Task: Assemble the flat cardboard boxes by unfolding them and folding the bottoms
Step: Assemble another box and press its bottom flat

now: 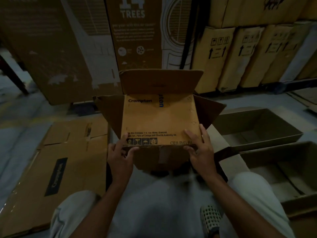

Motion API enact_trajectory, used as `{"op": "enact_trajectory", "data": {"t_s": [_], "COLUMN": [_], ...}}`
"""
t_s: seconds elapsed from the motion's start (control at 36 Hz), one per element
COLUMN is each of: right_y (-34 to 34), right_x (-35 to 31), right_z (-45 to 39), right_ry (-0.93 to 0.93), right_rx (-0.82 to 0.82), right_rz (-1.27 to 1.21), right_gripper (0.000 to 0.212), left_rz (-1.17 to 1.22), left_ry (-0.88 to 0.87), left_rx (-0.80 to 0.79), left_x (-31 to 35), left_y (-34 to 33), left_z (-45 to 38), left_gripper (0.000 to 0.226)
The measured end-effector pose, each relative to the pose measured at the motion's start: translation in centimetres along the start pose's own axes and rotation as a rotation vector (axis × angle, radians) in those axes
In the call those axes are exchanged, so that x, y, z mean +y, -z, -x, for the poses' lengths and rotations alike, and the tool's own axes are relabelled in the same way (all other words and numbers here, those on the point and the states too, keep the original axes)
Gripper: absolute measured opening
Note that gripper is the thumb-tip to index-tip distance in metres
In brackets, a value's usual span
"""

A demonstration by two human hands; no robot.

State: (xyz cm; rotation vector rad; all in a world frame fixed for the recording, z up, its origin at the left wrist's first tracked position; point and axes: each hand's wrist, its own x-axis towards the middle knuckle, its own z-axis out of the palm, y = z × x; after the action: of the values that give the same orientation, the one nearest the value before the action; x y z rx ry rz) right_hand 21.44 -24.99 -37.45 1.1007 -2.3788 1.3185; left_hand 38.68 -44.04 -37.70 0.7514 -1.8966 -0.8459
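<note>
The person sat low on the floor (20, 134) with a Crompton box (159, 119) held out between the knees. The left hand (120, 156) gripped the box's near left corner, thumb curled over the edge by the handling symbols and fingers wrapped beneath. The right hand (200, 152) held the near right corner the same way, fingers laid on the printed panel and thumb tucked under the edge. Four flaps stood out from the box: one upright at the far side, one splayed to each side, and one hanging toward the person. Two assembled boxes sat open to the right, the farther one (257, 127) just behind the nearer one (281, 170). To the left lay flattened cardboard (56, 162); in that dim light it looked like a stack, though I couldn't count the sheets. Tall cartons (228, 57) lined the wall behind.
</note>
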Motion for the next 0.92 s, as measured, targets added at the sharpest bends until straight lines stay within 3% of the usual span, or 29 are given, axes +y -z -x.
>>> {"op": "enact_trajectory", "data": {"t_s": [0.14, 0.25, 0.42, 0.5, 0.78, 0.86, 0.92], "right_y": [-1.7, -2.4, -3.4, -4.1, -8.6, -10.5, -11.3], "right_x": [2.7, 4.2, 5.7, 6.3, 8.5, 8.2, 8.4], "right_z": [-1.8, -3.0, -5.8, -6.2, -12.1, -12.9, -13.3], "right_ry": [-0.129, -0.098, -0.15, -0.155, -0.205, -0.299, -0.431], "right_rx": [-0.136, -0.204, -0.199, -0.191, -0.034, 0.053, 0.079], "right_rz": [0.01, 0.01, 0.022, 0.007, 0.046, -0.038, -0.123], "right_gripper": [0.058, 0.049, 0.062, 0.073, 0.066, 0.083, 0.099], "left_rz": [-0.062, -0.118, -0.141, -0.158, 0.054, 0.071, 0.12], "left_ry": [0.073, 0.08, 0.093, 0.065, 0.061, 0.064, 0.164], "left_rx": [-0.069, -0.084, -0.121, -0.103, -0.022, -0.023, -0.028], "left_x": [-1.8, -2.7, -4.5, -5.5, -7.2, -7.7, -8.1], "left_y": [-1.9, -3.3, -5.4, -6.7, -12.3, -12.6, -12.5], "left_z": [-1.2, -2.5, -5.6, -7.0, -11.3, -11.7, -12.2], "left_gripper": [0.044, 0.027, 0.053, 0.055, 0.055, 0.063, 0.079]}}
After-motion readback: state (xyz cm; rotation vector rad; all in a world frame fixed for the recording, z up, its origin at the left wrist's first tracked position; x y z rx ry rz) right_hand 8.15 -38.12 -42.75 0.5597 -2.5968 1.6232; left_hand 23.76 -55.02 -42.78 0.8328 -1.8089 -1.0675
